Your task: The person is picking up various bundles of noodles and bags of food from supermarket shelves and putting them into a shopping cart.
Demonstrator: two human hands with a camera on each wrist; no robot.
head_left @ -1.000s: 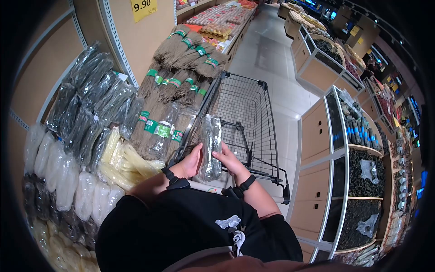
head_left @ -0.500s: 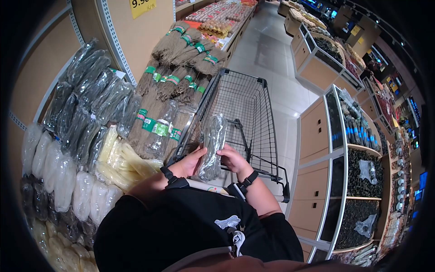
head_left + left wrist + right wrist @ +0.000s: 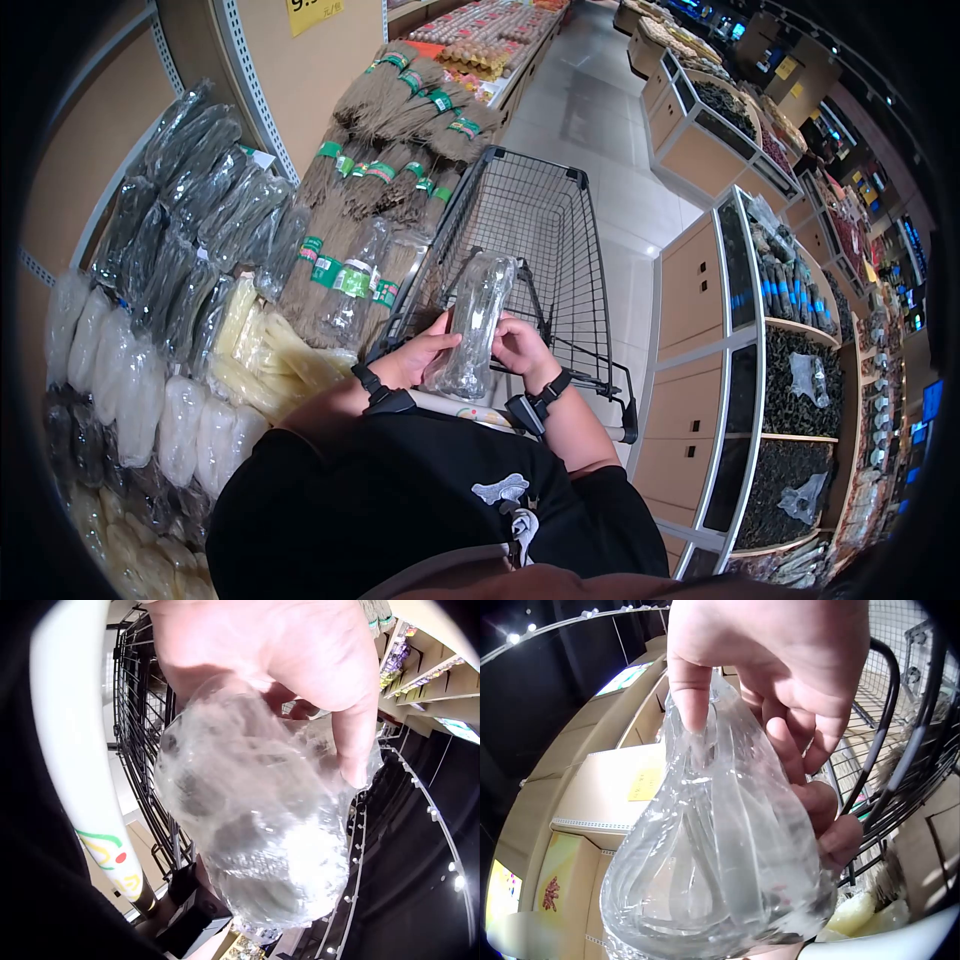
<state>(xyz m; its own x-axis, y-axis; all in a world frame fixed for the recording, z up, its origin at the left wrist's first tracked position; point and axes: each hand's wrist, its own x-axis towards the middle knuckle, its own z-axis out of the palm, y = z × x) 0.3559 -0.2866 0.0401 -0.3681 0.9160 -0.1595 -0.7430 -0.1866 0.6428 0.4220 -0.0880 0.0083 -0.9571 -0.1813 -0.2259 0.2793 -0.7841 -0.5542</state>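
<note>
Just beyond the cart's white handle (image 3: 462, 409), a clear-wrapped packet (image 3: 476, 328) tilts between two hands; the left hand (image 3: 424, 354) and right hand (image 3: 523, 347) grip opposite sides, thumbs in front. The slick film could slip, so light, even pressure and support beneath its wider end would steady it best.

Bright glare bleaches the crinkled plastic; ceiling spots glow, and dark fisheye edges bend.

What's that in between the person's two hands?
A shiny packet in clear plastic is between the left hand and the right hand. You can see it in the head view.
</note>
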